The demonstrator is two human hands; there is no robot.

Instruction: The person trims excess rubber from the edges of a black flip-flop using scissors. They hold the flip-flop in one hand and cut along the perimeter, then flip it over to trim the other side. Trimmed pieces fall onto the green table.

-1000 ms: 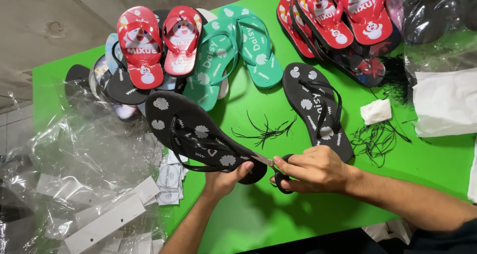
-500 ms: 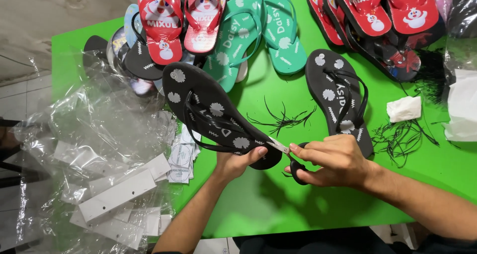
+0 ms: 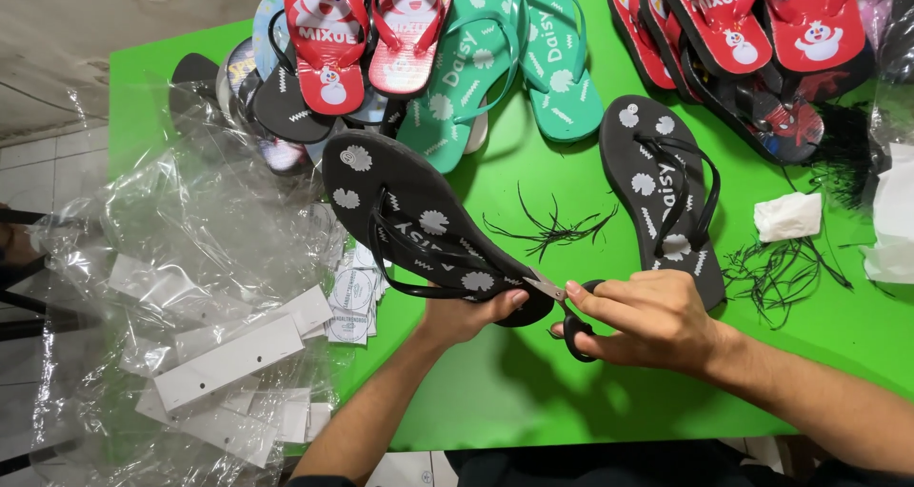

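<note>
Black flip-flop (image 3: 428, 225) is gripped at its heel by the left hand (image 3: 466, 318), tilted above the green table (image 3: 533, 382) so scissors (image 3: 571, 316), clasped in the right hand (image 3: 647, 320), reach its edge.

black flip-flop (image 3: 428, 225) | heel now lower, nearer body | scissors (image 3: 569, 314) alongside

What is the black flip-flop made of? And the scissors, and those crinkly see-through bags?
The black flip-flop looks like matte foam rubber with thin, bendy rubber straps; it is dull, not shiny. The scissors show a small silvery blade, likely metal, and glossy black handles, probably plastic. The bags look like thin clear plastic film: wrinkled, see-through, catching the light.
</note>
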